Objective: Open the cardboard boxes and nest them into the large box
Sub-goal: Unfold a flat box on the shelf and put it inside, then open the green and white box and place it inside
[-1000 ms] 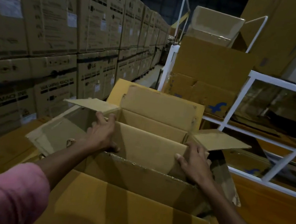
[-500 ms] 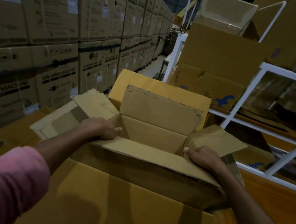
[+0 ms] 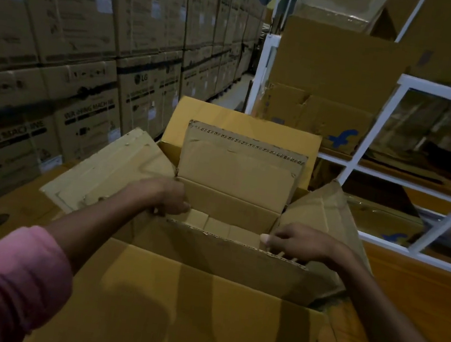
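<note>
An open brown cardboard box [image 3: 235, 177] sits inside the large box [image 3: 194, 310], whose near flap hangs toward me and whose far wall rises behind. The inner box's side flaps splay out to left [image 3: 109, 172] and right [image 3: 325, 212], and its far flap stands upright. My left hand [image 3: 163, 195] grips the near flap's left end by the corner. My right hand [image 3: 298, 242] pinches the right end of the same near flap [image 3: 222, 253]. The inner box's floor shows folded bottom flaps.
Stacked appliance cartons [image 3: 84, 60] form a wall on the left. A white metal rack [image 3: 421, 156] with flattened cardboard and a box with a blue logo [image 3: 320, 120] stands to the right and behind. An aisle [image 3: 228, 96] runs between them.
Both hands slid from inside the inner box to its near flap and folded it toward me. The side flaps swung outward, and the box now sits lower in the large box.
</note>
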`<state>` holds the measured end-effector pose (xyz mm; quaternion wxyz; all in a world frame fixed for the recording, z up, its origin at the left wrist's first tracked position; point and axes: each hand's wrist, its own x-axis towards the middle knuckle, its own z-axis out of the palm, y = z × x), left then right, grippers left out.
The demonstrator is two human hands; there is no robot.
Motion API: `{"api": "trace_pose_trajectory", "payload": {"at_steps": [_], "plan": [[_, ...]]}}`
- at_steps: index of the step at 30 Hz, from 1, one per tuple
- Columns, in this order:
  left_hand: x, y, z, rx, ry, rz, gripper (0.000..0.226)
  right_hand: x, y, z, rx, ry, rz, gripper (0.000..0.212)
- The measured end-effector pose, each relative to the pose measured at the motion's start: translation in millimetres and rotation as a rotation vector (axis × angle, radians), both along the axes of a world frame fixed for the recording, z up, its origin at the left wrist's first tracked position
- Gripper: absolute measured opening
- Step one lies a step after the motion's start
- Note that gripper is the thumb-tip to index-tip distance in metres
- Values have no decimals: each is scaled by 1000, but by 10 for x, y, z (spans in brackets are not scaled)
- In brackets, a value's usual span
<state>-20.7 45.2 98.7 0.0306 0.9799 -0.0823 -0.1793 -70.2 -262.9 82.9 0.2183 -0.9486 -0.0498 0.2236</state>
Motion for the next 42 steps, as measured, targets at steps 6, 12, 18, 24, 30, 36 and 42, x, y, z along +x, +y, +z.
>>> {"api": "trace_pose_trajectory", "payload": {"at_steps": [6,12,18,24,30,36,42], "plan": [[-51,-112,-115,-68,-104,-109,31,-32,-14,-50,-11,-264,12,42],[-291,-761,-29,-221,-479,-262,65,-179,-97,-6,-65,-723,-81,62],[-558,-1730,6,-338,-714,-407,78,-519,-584,186,-226,-969,-177,70],[-924,-3071,106,-415,-794,-553,77,-1041,-1700,272,-192,-1115,-415,68],[-1446,-4607,-15,-357,-750,-663,78,-1803,-3149,8,-236,-1045,-559,66],[-1845,-5931,-260,-323,-706,-719,81,-2469,-4584,-336,-306,-936,-697,70],[-1996,-6774,-434,-311,-585,-816,80,-2770,-5431,-545,-319,-845,-785,78]]}}
